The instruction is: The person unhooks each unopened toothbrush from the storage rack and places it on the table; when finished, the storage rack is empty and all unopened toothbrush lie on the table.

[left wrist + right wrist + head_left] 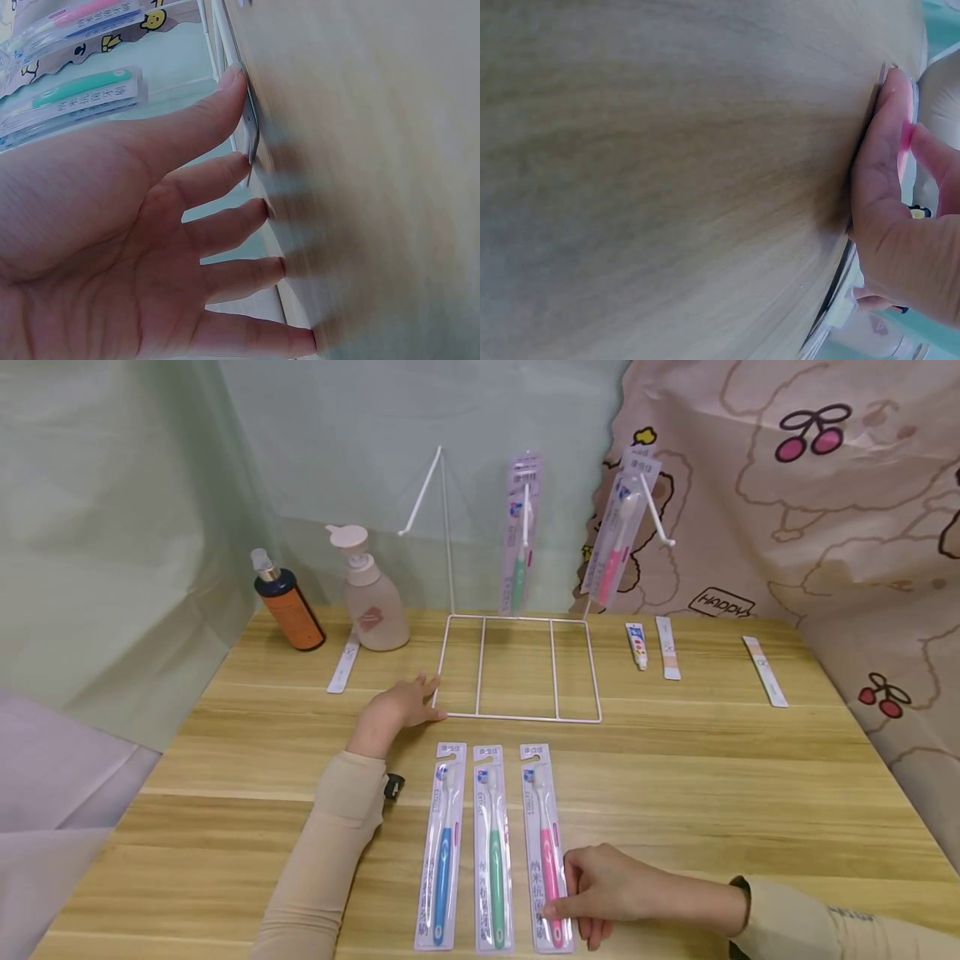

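On the table lie three packaged toothbrushes side by side: blue (442, 868), green (495, 868) and pink (550, 852). My right hand (615, 885) pinches the pink one's package near its lower right edge, thumb on top. In the right wrist view, the thumb meets the pink handle (906, 137) while the index finger lies along the package edge. My left hand (401, 706) rests at the front left corner of a white wire rack (525, 719), fingers spread. The left wrist view shows its thumb and index fingertip at the wire, other fingertips against the tabletop.
Packaged toothbrushes, green (519, 581) and pink (609, 568), hang from the rack's middle and right hooks; its left hook (420, 492) is bare. A pump bottle (378, 610) and orange spray bottle (295, 618) stand back left. A toothpaste tube (637, 646) and slim sachets (765, 672) lie back right.
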A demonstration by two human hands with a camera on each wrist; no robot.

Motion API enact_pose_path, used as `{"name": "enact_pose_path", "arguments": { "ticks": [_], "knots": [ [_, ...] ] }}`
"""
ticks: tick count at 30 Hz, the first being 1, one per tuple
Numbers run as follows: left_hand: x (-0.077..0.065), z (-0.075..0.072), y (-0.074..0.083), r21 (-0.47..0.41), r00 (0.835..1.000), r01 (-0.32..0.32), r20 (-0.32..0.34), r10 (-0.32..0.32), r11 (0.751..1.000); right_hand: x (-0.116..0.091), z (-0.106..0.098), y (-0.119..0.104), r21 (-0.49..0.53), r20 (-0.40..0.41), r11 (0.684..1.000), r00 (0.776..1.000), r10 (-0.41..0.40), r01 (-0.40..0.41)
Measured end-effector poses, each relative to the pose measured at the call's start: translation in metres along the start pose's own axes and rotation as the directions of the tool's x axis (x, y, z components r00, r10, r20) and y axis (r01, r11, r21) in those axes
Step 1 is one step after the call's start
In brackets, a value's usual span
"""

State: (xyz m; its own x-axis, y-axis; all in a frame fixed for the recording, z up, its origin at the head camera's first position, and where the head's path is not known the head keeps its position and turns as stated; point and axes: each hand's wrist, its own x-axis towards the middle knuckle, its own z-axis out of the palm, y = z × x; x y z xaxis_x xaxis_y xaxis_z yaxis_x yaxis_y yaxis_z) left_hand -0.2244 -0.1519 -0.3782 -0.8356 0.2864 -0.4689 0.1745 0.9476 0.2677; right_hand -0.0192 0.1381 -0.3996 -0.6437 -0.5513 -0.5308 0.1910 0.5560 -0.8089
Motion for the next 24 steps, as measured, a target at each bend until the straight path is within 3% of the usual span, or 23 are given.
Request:
{"name": "enact_pose_path", "arguments": {
  "ticks": [6, 10, 13, 16, 19, 24],
  "knots": [
    [-0.002, -0.001, 0.000, -0.004, 1.000, 0.013, 0.000, -0.013, 1.000, -0.001, -0.009, -0.002, -0.083, 0.003, 0.996, 1.000, -0.020, 0.020],
    [-0.002, -0.002, 0.000, 0.002, 1.000, 0.011, -0.001, -0.011, 1.000, 0.003, -0.029, -0.008, -0.178, -0.056, 0.982, 0.996, -0.073, 0.062],
    [-0.002, -0.003, -0.001, 0.006, 1.000, 0.008, -0.004, -0.008, 1.000, 0.007, -0.050, -0.016, -0.263, -0.118, 0.957, 0.980, -0.160, 0.124],
    [-0.002, -0.004, 0.000, 0.005, 1.000, 0.006, -0.008, -0.006, 1.000, 0.011, -0.070, -0.028, -0.368, -0.185, 0.906, 0.939, -0.290, 0.208],
    [-0.003, -0.003, 0.002, 0.008, 1.000, 0.000, -0.008, 0.000, 1.000, 0.018, -0.089, -0.038, -0.462, -0.271, 0.851, 0.873, -0.405, 0.251],
    [-0.004, -0.001, 0.002, 0.005, 1.000, 0.001, -0.005, -0.001, 1.000, 0.040, -0.122, -0.049, -0.510, -0.445, 0.832, 0.760, -0.474, 0.220]
  ]
}}
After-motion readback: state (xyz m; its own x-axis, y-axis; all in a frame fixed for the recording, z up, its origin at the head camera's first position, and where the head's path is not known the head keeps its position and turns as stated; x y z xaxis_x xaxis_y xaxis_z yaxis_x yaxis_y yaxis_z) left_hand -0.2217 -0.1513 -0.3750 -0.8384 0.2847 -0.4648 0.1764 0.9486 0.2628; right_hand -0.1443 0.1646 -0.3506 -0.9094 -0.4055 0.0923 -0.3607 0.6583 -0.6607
